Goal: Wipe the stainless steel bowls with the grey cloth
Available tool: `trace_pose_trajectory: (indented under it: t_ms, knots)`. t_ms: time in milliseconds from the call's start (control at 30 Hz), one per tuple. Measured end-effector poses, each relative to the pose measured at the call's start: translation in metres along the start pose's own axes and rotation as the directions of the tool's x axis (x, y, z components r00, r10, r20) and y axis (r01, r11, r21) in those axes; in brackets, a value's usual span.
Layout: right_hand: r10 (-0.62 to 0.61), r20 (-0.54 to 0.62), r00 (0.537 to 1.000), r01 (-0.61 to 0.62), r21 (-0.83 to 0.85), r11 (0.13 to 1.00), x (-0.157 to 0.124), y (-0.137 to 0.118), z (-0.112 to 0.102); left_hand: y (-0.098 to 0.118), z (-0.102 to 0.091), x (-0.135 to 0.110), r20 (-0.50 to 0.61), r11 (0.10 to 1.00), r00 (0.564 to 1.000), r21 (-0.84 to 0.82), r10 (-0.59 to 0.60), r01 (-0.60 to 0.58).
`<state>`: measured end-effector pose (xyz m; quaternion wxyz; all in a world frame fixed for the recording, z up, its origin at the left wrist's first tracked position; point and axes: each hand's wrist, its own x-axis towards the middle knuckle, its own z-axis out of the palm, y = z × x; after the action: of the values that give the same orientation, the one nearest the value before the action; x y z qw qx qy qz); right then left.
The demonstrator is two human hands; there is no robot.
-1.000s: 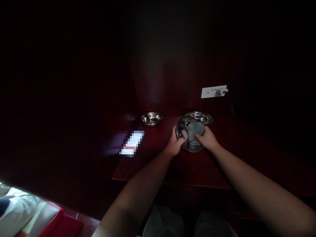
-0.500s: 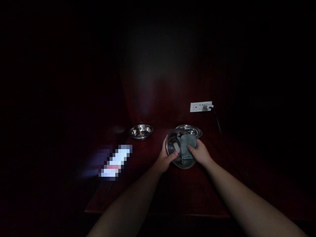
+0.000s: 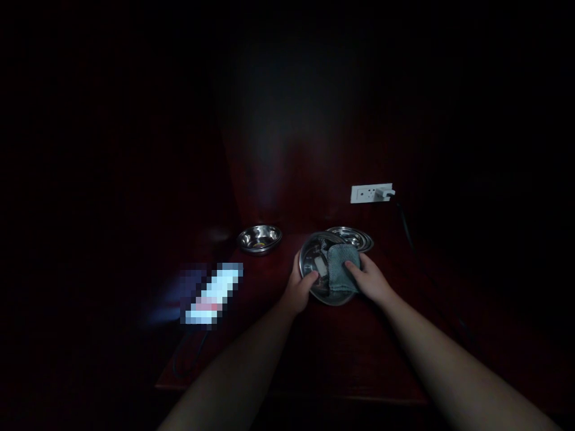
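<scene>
A shiny steel bowl is held tilted above the dark red table, its inside facing me. My left hand grips its left rim, with the thumb on the inner side near a pale rectangular patch. In my right hand is a grey-green cloth, thumb on top, lying against the right part of the bowl. The cloth covers much of the bowl's right side, and the fingers of both hands are partly hidden behind.
Another steel bowl stands at the back left. Steel dishes lie behind the held bowl. A blurred-out lit screen is on the left. On the back wall sits a white socket with a plug and dark cable.
The bowl has turned slightly in my hands and shifted a little left against the dishes behind it. The cloth remains on its right side. The view has shifted slightly.
</scene>
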<state>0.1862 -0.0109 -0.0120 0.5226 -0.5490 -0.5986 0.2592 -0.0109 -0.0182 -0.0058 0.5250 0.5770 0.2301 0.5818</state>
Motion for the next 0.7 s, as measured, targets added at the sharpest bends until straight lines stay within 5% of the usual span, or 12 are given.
trace_pose_trajectory:
  t_ms: [233, 700]
  knots:
    - [0.011, 0.013, 1.0, -0.009, -0.129, 0.992, -0.0023, -0.0055, -0.0027, 0.0005, -0.0015, 0.0003, -0.053, 1.0, 0.999, 0.025, -0.008, 0.009]
    - [0.05, 0.062, 0.997, -0.052, 0.036, 0.998, -0.0029, -0.0071, -0.0025, -0.0089, -0.0067, 0.004, -0.025, 0.979, 0.989, -0.148, -0.144, 0.139]
